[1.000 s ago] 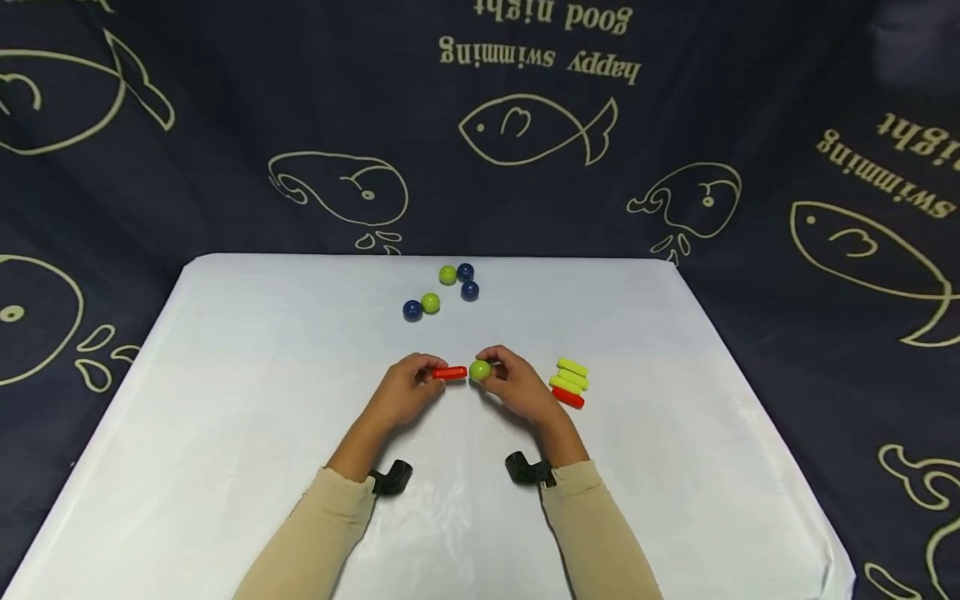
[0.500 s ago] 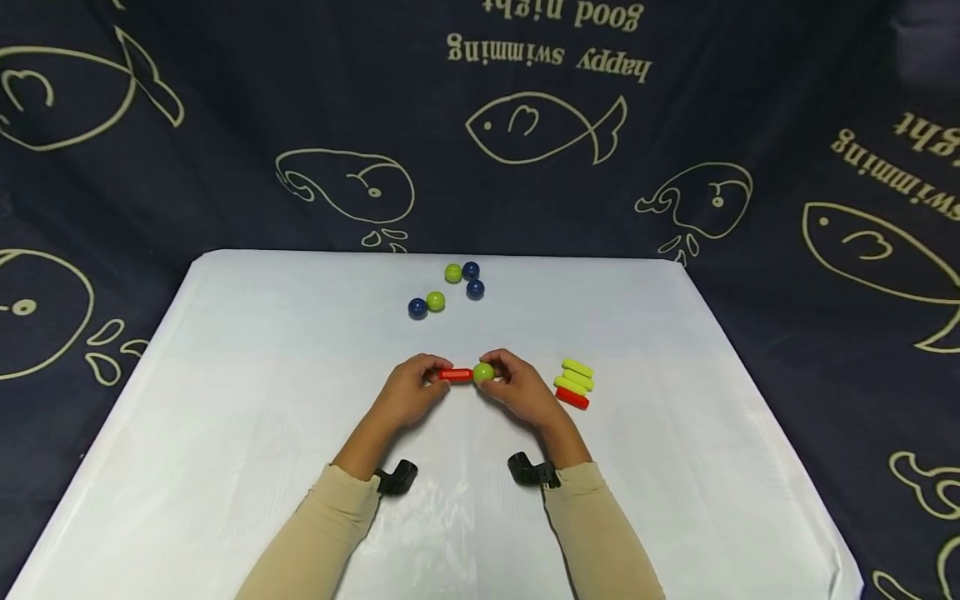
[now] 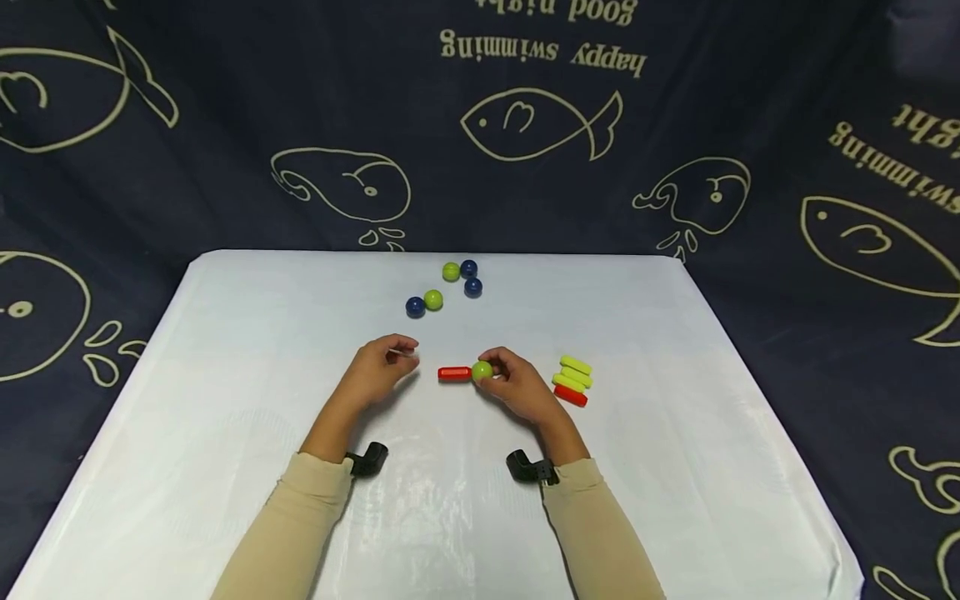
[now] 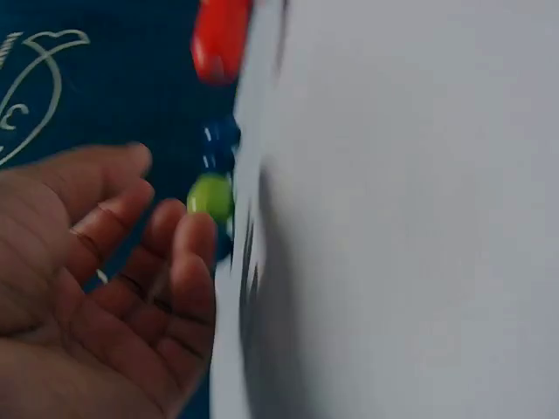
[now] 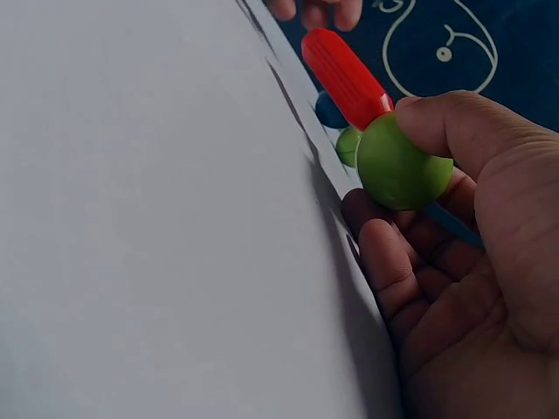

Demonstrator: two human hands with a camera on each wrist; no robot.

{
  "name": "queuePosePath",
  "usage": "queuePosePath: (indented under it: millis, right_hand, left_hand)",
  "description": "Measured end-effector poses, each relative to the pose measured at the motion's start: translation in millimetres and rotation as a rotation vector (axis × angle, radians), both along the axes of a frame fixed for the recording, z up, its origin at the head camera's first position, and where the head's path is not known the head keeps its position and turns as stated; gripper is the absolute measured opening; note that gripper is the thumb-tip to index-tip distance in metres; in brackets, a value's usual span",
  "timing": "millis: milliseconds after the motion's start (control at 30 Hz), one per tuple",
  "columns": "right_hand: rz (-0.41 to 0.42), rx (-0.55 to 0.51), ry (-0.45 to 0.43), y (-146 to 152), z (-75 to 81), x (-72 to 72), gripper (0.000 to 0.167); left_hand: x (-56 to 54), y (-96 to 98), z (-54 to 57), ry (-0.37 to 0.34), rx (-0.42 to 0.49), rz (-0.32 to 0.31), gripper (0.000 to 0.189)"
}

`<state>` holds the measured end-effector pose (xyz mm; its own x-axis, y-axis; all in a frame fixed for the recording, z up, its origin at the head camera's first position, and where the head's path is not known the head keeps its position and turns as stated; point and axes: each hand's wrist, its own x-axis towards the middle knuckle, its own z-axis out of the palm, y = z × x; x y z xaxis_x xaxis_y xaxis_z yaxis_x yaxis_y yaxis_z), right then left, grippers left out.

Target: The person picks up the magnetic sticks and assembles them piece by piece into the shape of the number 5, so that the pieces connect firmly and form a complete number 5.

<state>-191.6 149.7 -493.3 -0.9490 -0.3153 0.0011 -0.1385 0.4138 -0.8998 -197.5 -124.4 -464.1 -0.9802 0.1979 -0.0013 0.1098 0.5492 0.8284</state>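
My right hand (image 3: 521, 389) pinches a green ball (image 5: 403, 163) between thumb and fingers. A red rod (image 5: 345, 77) sticks out of the ball, pointing left in the head view, its far end held by nothing. My left hand (image 3: 378, 371) hovers to the left of the rod with its fingers loosely bent and nothing in them. In the left wrist view the palm (image 4: 96, 305) shows bare, and the rod's tip (image 4: 218, 52) appears beyond the fingers.
At the table's far side lie green balls (image 3: 433, 300) and blue balls (image 3: 416, 307) in two loose groups. Right of my right hand, yellow-green rods (image 3: 576, 365) lie beside another red rod (image 3: 570, 396). The white tabletop (image 3: 247, 417) meets a dark printed cloth (image 3: 525, 208) at the back.
The red rod and green ball, first apart, came together end to end. My left hand then let go of the rod and drew back left; my right hand kept its hold.
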Motion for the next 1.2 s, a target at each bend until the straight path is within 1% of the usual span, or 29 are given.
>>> queuePosePath:
  millis: [100, 233, 300, 400, 467, 567, 733, 867, 1000, 1100, 1200]
  right_hand:
    - [0.000, -0.005, -0.002, 1, 0.1, -0.6, 0.028]
    - [-0.003, -0.007, -0.013, 2, 0.3, -1.2, 0.028]
    - [-0.006, -0.008, -0.016, 2, 0.9, -1.0, 0.028]
    - [-0.010, -0.009, -0.019, 3, 2.0, -0.3, 0.027]
    - [-0.012, -0.007, -0.023, 3, 2.7, 0.3, 0.027]
    - [-0.013, -0.008, -0.026, 3, 3.1, 1.0, 0.027]
    - [-0.004, -0.019, -0.029, 2, 1.7, 1.5, 0.027]
    - [-0.001, -0.016, -0.027, 1, 0.9, 1.6, 0.027]
    - [0.001, -0.021, -0.024, 1, 1.4, 0.9, 0.028]
    - [0.009, -0.027, -0.021, 1, 2.2, 0.2, 0.027]
    - [0.017, -0.029, -0.018, 1, 2.8, -0.2, 0.027]
  left_hand:
    - [-10.6, -10.3, 12.7, 0.038, -0.062, -0.013, 0.032]
    - [-28.5, -20.1, 26.8, 0.094, -0.137, -0.031, 0.033]
    - [-38.5, -22.8, 31.2, 0.108, -0.156, -0.041, 0.034]
    - [-54.1, -24.9, 32.2, 0.097, -0.162, -0.041, 0.035]
    - [-63.9, -24.7, 30.6, 0.081, -0.158, -0.031, 0.037]
    - [-75.8, -21.5, 26.2, 0.038, -0.137, -0.019, 0.040]
    - [-88.1, -12.6, 15.9, -0.038, -0.089, -0.009, 0.043]
    - [-95.0, -6.0, 7.7, -0.059, -0.078, 0.010, 0.045]
    - [-99.4, -0.6, 1.7, -0.061, -0.096, 0.033, 0.042]
    - [-99.9, 1.3, -0.8, -0.066, -0.109, 0.048, 0.039]
    - [-98.3, 0.8, -3.0, -0.069, -0.099, 0.058, 0.039]
